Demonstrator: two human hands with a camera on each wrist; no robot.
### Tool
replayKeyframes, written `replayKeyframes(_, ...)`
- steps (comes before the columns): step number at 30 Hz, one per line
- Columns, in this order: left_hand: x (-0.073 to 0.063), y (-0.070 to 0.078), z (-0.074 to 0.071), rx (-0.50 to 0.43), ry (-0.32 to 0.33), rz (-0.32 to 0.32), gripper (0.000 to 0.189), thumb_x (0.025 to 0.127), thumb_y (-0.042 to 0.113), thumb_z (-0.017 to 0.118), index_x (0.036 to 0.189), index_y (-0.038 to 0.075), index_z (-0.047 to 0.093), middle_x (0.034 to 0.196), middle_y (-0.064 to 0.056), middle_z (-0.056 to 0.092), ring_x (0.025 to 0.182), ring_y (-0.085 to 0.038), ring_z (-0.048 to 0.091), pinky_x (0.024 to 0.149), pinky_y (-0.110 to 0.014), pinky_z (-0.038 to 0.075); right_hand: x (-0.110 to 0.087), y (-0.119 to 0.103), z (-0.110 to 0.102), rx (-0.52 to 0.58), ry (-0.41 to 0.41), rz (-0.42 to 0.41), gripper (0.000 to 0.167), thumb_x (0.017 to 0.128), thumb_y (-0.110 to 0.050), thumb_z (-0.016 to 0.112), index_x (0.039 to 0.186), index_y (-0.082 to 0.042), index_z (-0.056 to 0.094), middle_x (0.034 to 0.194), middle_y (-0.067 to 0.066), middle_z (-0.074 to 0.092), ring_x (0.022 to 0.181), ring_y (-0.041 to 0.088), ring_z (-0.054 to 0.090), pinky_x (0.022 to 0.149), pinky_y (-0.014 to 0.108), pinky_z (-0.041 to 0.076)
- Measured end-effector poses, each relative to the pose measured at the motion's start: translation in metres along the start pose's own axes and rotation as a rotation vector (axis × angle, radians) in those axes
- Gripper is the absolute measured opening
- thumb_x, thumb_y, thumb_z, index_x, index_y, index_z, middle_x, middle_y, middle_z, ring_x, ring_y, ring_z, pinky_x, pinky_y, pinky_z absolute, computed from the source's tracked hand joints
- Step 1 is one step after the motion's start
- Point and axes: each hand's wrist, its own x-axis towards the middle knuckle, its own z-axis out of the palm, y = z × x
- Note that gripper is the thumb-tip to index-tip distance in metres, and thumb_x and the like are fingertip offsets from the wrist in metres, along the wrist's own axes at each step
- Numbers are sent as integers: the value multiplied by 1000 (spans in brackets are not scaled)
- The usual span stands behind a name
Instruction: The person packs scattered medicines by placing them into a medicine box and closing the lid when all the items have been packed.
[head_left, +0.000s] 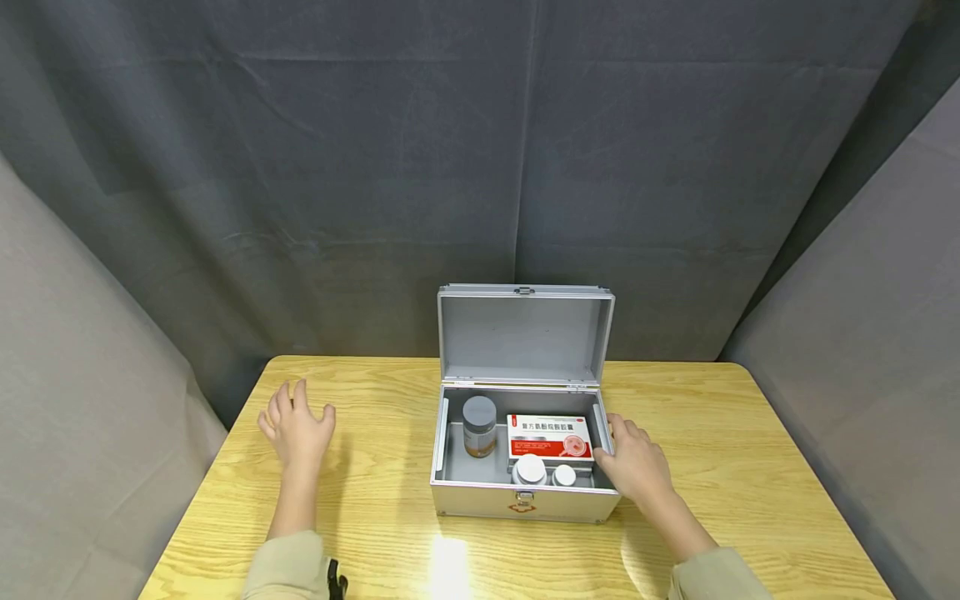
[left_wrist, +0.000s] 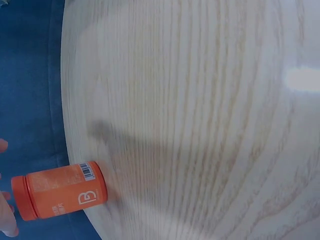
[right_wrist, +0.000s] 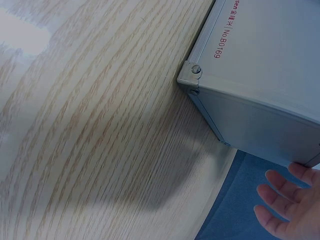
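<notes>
My left hand (head_left: 298,429) is raised over the left of the table, fingers spread and holding nothing. In the left wrist view an orange bottle (left_wrist: 65,190) with a red-orange cap stands close to its fingertips; the head view does not show this bottle. Near the right wall of an open silver case (head_left: 487,498), my right hand (head_left: 637,462) rests at the rim with loosely bent fingers. Inside the case are a grey-lidded jar (head_left: 480,427), a white and red medicine box (head_left: 550,437), and two white-capped bottles, one larger (head_left: 531,469) and one smaller (head_left: 564,476).
The case lid (head_left: 525,337) stands raised at the back. Wood-grain tabletop (head_left: 375,467) extends to both sides of the case. Dark grey cloth (head_left: 360,208) hangs behind the table, with paler cloth at left and right.
</notes>
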Motion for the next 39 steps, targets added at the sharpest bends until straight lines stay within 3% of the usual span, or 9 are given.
replayKeyframes(6, -1, -5, 0, -1, -36, -30, 59, 81, 25, 61, 132, 5, 39, 138, -23, 29, 129, -39, 18, 102, -59, 1, 0, 0, -1, 5, -7, 6, 60, 80, -28, 58, 129, 1, 41, 118, 25, 52, 105, 43, 50, 80, 58, 40)
replayKeyframes(16, 0, -9, 0, -3, -43, -62, 60, 80, 25, 60, 132, 6, 38, 133, -25, 33, 125, -41, 23, 100, -59, 4, 0, 0, -1, 6, -1, 4, 60, 80, -28, 59, 129, 1, 41, 117, 25, 52, 105, 43, 51, 80, 57, 41)
replayKeyframes(27, -1, -17, -3, 16, -103, -171, 62, 82, 25, 55, 135, 4, 31, 129, -28, 33, 117, -46, 27, 99, -60, 7, 0, -1, -2, 12, -6, 6, 60, 80, -28, 59, 129, 1, 41, 117, 25, 52, 104, 42, 51, 79, 57, 41)
replayKeyframes(39, -3, -22, -3, -4, -83, -164, 58, 84, 22, 55, 134, 3, 32, 119, -31, 35, 107, -47, 31, 94, -61, 14, 0, -1, -2, 16, -15, 15, 61, 81, -29, 58, 130, 1, 40, 120, 26, 51, 106, 44, 50, 81, 58, 40)
